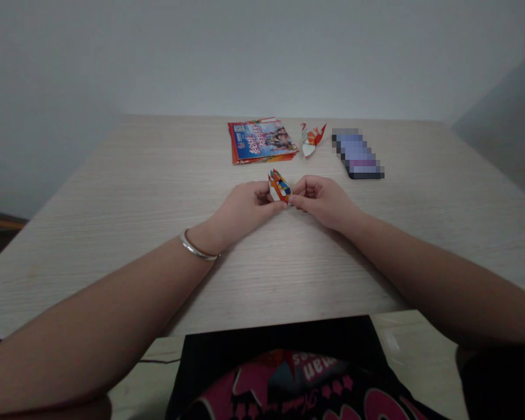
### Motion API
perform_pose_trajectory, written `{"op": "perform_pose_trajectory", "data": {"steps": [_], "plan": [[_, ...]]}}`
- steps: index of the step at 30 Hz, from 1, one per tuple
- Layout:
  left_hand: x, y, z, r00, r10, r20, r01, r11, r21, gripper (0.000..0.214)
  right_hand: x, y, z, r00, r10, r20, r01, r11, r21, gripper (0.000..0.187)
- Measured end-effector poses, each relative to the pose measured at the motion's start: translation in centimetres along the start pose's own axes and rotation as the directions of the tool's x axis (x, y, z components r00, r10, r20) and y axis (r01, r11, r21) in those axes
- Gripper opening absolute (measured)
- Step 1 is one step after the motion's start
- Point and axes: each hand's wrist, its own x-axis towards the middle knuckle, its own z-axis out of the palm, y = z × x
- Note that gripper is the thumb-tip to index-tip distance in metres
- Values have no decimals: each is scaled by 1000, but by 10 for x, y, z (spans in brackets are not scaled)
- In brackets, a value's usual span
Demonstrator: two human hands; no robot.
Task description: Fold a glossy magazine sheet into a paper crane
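Note:
A small piece of folded printed paper (280,186), orange, white, blue and yellow with pointed tips, is held just above the table between both hands. My left hand (247,204) grips its left side, with the thumb along the lower edge and the fingers behind. At its lower right corner my right hand (321,198) pinches the paper between thumb and forefinger, the other fingers curled. Beyond the hands lies a folded paper crane (311,140) in red, orange and white. To the crane's left rests a stack of printed leaflets (262,140).
A phone (357,153) with a blurred-out screen lies to the right of the crane. The pale wood-grain table (135,175) meets a light wall (262,58) at its far edge. My lap, in dark printed clothing (289,379), is below the near edge.

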Motion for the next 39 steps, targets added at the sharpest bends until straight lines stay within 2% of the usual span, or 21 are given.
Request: {"op": "perform_pose_trajectory", "data": {"steps": [6,10,13,16,19,22,25,32,39], "plan": [[1,3,-1,998,65,5,-65,986,151,18,1,7,1,1000,-15,25,14,1000,10,28],[1,4,-1,976,200,-85,-150,904,401,21,2,9,2,999,-14,29,11,997,82,32],[0,6,-3,968,233,-97,-165,877,452,28,3,7,2,1000,14,1,-14,994,107,30],[-2,9,-6,968,240,-66,-206,919,336,22,4,4,-2,998,64,-2,-63,992,111,25],[-3,11,-7,974,212,-78,-207,976,72,22,4,2,-5,996,81,36,-85,989,119,20],[-4,9,-5,982,165,-88,-176,976,-129,37,4,1,-7,994,55,91,-65,991,113,17],[-2,4,-1,990,129,-64,-140,964,-226,56,4,1,-7,992,25,122,-39,993,115,16],[0,1,2,997,53,-53,-64,972,-228,55,6,4,-8,992,22,128,-36,994,101,24],[2,9,-4,994,12,-110,-24,995,-101,19,1,3,0,1000,16,19,-17,999,28,28]]}}
